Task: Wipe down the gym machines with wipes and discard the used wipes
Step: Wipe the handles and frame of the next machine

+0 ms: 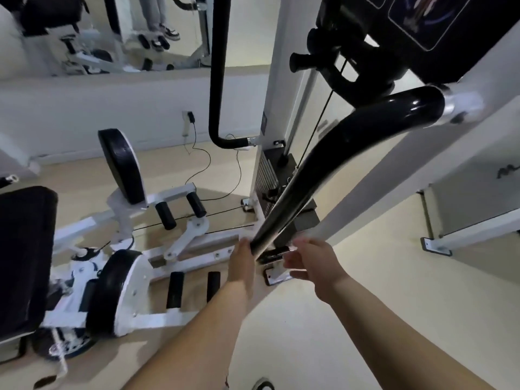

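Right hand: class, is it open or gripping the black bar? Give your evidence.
Open. The right hand lies beside the lower end of the black bar, fingers loosely spread, not curled round it.

Two bare forearms [194, 333], bare left grip [242, 263], right grip [312, 266]

A single wide-angle camera is riding on the person's head, looking forward and steeply down along both bare forearms. It is sitting close above the left hand [242, 264] and right hand [313, 266], which are lying just below centre. A glossy black curved metal bar [337, 153] is running toward 1 o'clock, the cream floor [380, 305] filling 5 o'clock.
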The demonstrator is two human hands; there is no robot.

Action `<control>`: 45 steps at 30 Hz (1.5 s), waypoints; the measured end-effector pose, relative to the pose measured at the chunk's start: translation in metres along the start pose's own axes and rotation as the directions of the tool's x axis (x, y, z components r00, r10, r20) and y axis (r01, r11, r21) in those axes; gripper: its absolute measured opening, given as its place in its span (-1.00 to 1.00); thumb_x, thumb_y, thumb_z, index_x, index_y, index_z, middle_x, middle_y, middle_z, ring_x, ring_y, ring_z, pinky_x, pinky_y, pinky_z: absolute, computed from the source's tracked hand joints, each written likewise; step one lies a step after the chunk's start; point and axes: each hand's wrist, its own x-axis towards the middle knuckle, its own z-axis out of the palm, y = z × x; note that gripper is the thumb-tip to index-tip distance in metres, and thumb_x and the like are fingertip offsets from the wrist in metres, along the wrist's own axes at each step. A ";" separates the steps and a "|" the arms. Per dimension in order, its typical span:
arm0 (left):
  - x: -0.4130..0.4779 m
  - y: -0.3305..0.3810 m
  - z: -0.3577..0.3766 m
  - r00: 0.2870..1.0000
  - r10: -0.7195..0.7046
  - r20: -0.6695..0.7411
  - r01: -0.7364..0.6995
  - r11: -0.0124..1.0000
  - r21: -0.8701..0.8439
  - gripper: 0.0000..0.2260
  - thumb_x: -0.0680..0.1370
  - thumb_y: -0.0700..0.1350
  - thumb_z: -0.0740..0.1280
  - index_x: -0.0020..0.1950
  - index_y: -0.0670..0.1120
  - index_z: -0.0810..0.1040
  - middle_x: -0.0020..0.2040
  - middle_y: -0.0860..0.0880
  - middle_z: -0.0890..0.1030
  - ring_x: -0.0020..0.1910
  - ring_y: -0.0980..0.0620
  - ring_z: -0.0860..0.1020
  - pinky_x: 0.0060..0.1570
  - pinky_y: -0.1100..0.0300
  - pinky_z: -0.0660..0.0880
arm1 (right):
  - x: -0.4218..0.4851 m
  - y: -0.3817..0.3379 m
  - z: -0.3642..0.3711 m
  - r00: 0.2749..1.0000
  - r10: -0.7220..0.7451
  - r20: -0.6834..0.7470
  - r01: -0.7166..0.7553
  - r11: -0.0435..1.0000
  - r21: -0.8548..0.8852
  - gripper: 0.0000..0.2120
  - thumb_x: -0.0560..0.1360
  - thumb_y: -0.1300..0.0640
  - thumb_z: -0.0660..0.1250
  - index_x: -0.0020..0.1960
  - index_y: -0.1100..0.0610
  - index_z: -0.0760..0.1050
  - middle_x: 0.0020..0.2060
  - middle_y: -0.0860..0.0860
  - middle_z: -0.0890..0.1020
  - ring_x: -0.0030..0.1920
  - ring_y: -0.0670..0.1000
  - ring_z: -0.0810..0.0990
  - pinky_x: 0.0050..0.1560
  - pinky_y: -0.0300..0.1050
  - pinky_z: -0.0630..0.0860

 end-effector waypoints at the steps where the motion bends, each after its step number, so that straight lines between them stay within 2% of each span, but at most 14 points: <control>1: 0.017 -0.009 -0.008 0.998 -0.055 -0.032 0.055 0.998 0.020 -0.83 0.73 -0.14 0.11 0.09 -0.12 0.47 0.03 -0.16 0.52 0.05 -0.11 0.56 -0.18 0.19 0.28 | 0.003 0.002 0.001 1.000 0.008 0.003 -0.008 1.000 -0.014 -0.76 0.66 0.22 0.24 0.25 0.33 0.51 -0.25 0.16 0.66 -0.21 0.15 0.63 -0.25 -0.08 0.54; 5: 0.029 0.012 -0.027 0.967 -0.132 -0.216 0.136 0.991 0.003 -0.59 0.73 0.04 0.09 0.50 -0.14 0.38 0.41 -0.16 0.48 0.34 -0.15 0.48 0.26 0.03 0.42 | -0.002 0.003 -0.003 0.997 0.059 0.046 -0.058 0.998 -0.024 -0.76 0.67 0.21 0.25 0.27 0.32 0.50 -0.23 0.18 0.66 -0.19 0.17 0.65 -0.13 0.02 0.59; 10: -0.070 0.065 0.004 0.877 0.424 -0.226 -0.443 0.896 -0.038 -0.61 0.67 0.24 0.02 0.05 0.01 0.48 -0.09 0.08 0.53 -0.14 0.25 0.48 -0.08 0.28 0.42 | 0.004 -0.011 -0.007 0.998 0.058 0.035 -0.058 0.998 -0.010 -0.78 0.65 0.19 0.27 0.23 0.29 0.53 -0.19 0.18 0.70 -0.17 0.16 0.70 -0.09 0.06 0.65; 13: -0.081 0.040 0.048 0.823 0.540 -0.180 -0.563 0.817 -0.125 -0.51 0.60 0.42 -0.03 0.32 0.21 0.45 0.20 0.15 0.60 0.21 0.27 0.54 0.20 0.28 0.49 | 0.009 -0.013 -0.010 0.995 0.026 0.101 -0.021 0.999 -0.043 -0.90 0.63 0.25 0.24 0.04 0.27 0.51 -0.42 0.04 0.62 -0.41 -0.02 0.63 -0.37 -0.18 0.57; 16: -0.053 0.012 0.068 0.891 0.348 -0.292 -0.441 0.814 -0.378 -0.64 0.71 0.24 -0.01 0.42 0.20 0.39 0.30 0.15 0.52 0.33 0.21 0.46 0.20 0.43 0.36 | 0.020 -0.005 -0.017 0.987 -0.010 0.162 0.020 0.998 -0.059 -0.87 0.63 0.21 0.26 0.07 0.26 0.54 -0.31 0.11 0.66 -0.29 0.05 0.68 -0.24 -0.08 0.60; 19: -0.002 -0.030 0.061 0.938 0.020 -0.347 -0.186 0.872 -0.452 -0.62 0.75 0.08 0.04 0.43 -0.07 0.46 0.28 -0.06 0.52 0.34 -0.03 0.47 0.25 0.21 0.33 | 0.030 0.011 -0.029 0.983 -0.021 0.185 0.039 0.995 -0.096 -0.82 0.66 0.18 0.26 0.16 0.25 0.56 -0.22 0.17 0.69 -0.14 0.16 0.69 -0.02 0.12 0.64; 24: 0.040 -0.103 0.039 0.939 -0.333 -0.083 0.279 0.881 -0.383 -0.59 0.71 -0.02 0.15 0.47 -0.22 0.43 0.42 -0.25 0.48 0.43 -0.27 0.44 0.36 -0.09 0.42 | 0.037 0.035 -0.045 0.977 0.004 0.214 0.043 0.976 -0.213 -0.83 0.69 0.17 0.25 0.16 0.20 0.58 -0.16 0.20 0.71 -0.16 0.15 0.71 0.10 0.20 0.65; 30: -0.012 -0.084 0.061 0.967 -0.246 0.064 0.251 0.879 -0.405 -0.75 0.67 0.06 0.24 0.10 -0.08 0.58 0.24 -0.19 0.65 0.24 -0.20 0.61 0.27 -0.09 0.55 | 0.040 0.056 -0.055 0.948 0.052 0.314 0.071 0.927 -0.368 -0.69 0.60 -0.14 0.38 0.12 0.10 0.62 0.11 0.19 0.67 0.20 0.21 0.62 0.36 0.23 0.47; 32: -0.021 -0.074 0.063 0.963 -0.230 0.140 0.269 0.857 -0.439 -0.71 0.68 0.06 0.26 0.17 -0.14 0.62 0.15 -0.18 0.70 0.17 -0.18 0.65 0.31 -0.13 0.52 | 0.046 0.061 -0.056 0.896 0.145 0.420 -0.031 0.963 -0.268 -0.48 0.50 -0.28 0.45 0.22 0.12 0.65 0.14 0.14 0.72 0.21 0.19 0.67 0.38 0.20 0.50; 35: -0.026 -0.071 0.056 0.964 -0.216 0.158 0.261 0.891 -0.371 -0.63 0.64 0.12 0.33 0.25 -0.13 0.65 0.15 -0.15 0.72 0.15 -0.15 0.68 0.32 -0.15 0.52 | 0.058 0.081 -0.052 0.824 0.207 0.528 -0.193 0.978 -0.081 -0.50 0.58 -0.18 0.42 0.34 0.17 0.60 0.22 0.15 0.70 0.24 0.18 0.68 0.40 0.20 0.50; 37: -0.023 -0.072 0.049 0.963 -0.235 0.131 0.264 0.915 -0.305 -0.58 0.57 0.18 0.38 0.25 -0.10 0.66 0.13 -0.15 0.72 0.14 -0.18 0.69 0.28 -0.17 0.55 | 0.068 0.090 -0.045 0.896 0.157 0.415 -0.176 0.984 0.007 -0.55 0.66 -0.12 0.31 0.33 0.22 0.54 0.19 0.18 0.70 0.20 0.20 0.69 0.34 0.20 0.55; 40: -0.015 -0.075 0.030 0.967 -0.252 -0.022 0.244 0.951 -0.191 -0.65 0.66 0.10 0.27 0.15 -0.16 0.63 0.03 -0.18 0.73 0.00 -0.17 0.69 0.12 -0.08 0.59 | 0.093 0.083 -0.038 0.999 0.020 -0.027 -0.022 0.994 -0.111 -0.64 0.73 0.01 0.16 0.30 0.28 0.48 0.19 0.25 0.63 0.13 0.24 0.60 0.23 0.09 0.54; 43: 0.003 -0.085 0.015 0.949 -0.306 -0.078 0.295 0.947 -0.126 -0.69 0.71 -0.01 0.18 0.17 -0.21 0.57 0.03 -0.20 0.69 -0.07 -0.15 0.65 0.08 -0.06 0.57 | 0.121 0.072 -0.026 0.960 -0.213 -0.184 0.158 0.948 -0.276 -0.78 0.73 0.14 0.11 0.23 0.25 0.42 0.18 0.25 0.57 0.11 0.19 0.54 0.13 0.00 0.45; 45: 0.010 -0.084 0.010 0.944 -0.321 -0.070 0.314 0.945 -0.094 -0.71 0.71 -0.03 0.17 0.18 -0.20 0.57 0.07 -0.20 0.68 -0.06 -0.15 0.64 0.15 -0.10 0.58 | 0.142 0.077 -0.015 0.880 -0.468 -0.083 0.344 0.748 -0.568 -0.83 0.65 0.25 0.17 0.21 0.26 0.40 0.14 0.20 0.57 0.10 0.15 0.57 0.11 -0.05 0.48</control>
